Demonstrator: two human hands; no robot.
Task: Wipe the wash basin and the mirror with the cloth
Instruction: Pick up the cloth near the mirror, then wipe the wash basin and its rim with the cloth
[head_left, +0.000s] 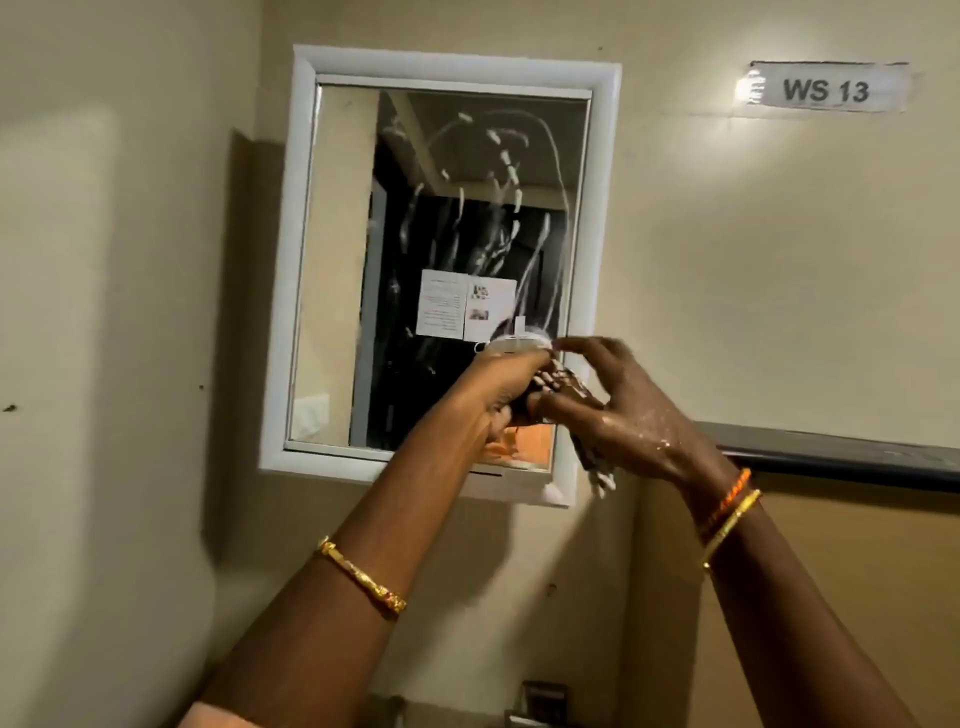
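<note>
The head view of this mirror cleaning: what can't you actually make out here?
- Wash basin: not in the head view, below the bottom edge.
- What the left hand and right hand hold: a white-topped thing, mostly hidden by the fingers and motion-blurred; no cloth can be told.
- Paper notice on the mirror: print too small to read.
- White streaks on the glass: foam or liquid, unclear.
</note>
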